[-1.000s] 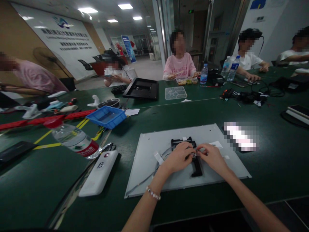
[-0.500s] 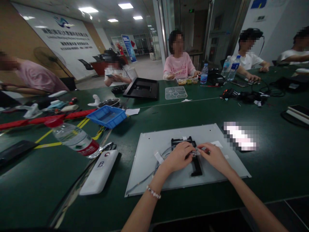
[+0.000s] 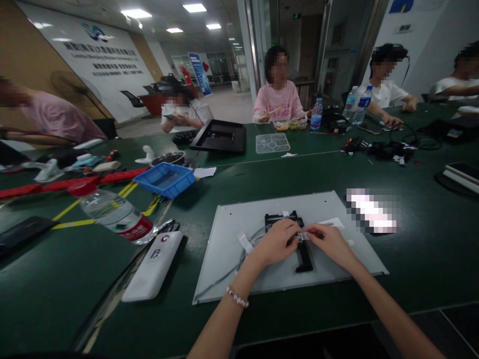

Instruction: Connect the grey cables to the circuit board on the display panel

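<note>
A pale grey flat panel lies on the green table in front of me. On its middle sits a black bracket-like part, with grey cables curving over the panel to its left. My left hand rests over the bracket, its fingers bent together at a small, clear-looking piece. My right hand pinches at the same small piece from the right. What exactly lies between the fingertips is too small to make out. A white label shows behind my right hand.
Left of the panel are a white power-bank-like device, a water bottle and a blue tray. A phone lies right. Across the table are a black frame, a clear lid and several people.
My right hand's fingers have shifted very slightly at the small piece, and more of the white label behind them shows. My left hand has stayed in place.
</note>
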`<state>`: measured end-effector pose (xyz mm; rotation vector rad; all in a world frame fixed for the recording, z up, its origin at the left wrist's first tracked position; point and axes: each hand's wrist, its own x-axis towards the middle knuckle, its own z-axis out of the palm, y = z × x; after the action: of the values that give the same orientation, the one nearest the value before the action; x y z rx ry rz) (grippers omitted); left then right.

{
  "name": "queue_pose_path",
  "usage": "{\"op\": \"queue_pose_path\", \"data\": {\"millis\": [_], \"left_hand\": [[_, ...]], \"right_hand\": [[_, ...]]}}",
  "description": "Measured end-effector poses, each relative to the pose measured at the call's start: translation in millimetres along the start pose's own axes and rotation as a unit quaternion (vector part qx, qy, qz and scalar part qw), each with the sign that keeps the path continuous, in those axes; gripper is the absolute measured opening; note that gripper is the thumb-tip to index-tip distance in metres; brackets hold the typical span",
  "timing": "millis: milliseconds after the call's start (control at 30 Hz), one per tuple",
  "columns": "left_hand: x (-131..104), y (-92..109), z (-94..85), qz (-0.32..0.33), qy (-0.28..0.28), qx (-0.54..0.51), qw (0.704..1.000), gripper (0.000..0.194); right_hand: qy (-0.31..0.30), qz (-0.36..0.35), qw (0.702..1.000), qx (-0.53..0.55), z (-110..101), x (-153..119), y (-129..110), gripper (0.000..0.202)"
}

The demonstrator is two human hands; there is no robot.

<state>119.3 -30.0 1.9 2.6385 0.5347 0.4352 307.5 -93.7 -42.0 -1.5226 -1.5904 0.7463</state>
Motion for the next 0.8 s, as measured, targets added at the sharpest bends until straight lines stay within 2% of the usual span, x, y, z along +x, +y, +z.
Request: {"op": "queue_pose_path", "data": {"millis": [267,433,800], "left_hand": [[0.4,-0.5,0.0,0.002,-0.001,0.008,1.0,0.019],[0.9,0.5,-0.2,0.003,-0.001,0.016,1.0,0.018],[2.0,2.5,-1.9,0.0,-0.008,0.02,1.0,0.02]], "right_hand": [[0.003,-0.002,1.0,-0.008,1.3,0.4,2.2,0.016],[0.025,-0.012,0.999,-0.027,0.7,-0.5,0.7,0.016],[0.001,-0.024,0.998,-0.06,3.9,-1.2,2.7,0.015]]}}
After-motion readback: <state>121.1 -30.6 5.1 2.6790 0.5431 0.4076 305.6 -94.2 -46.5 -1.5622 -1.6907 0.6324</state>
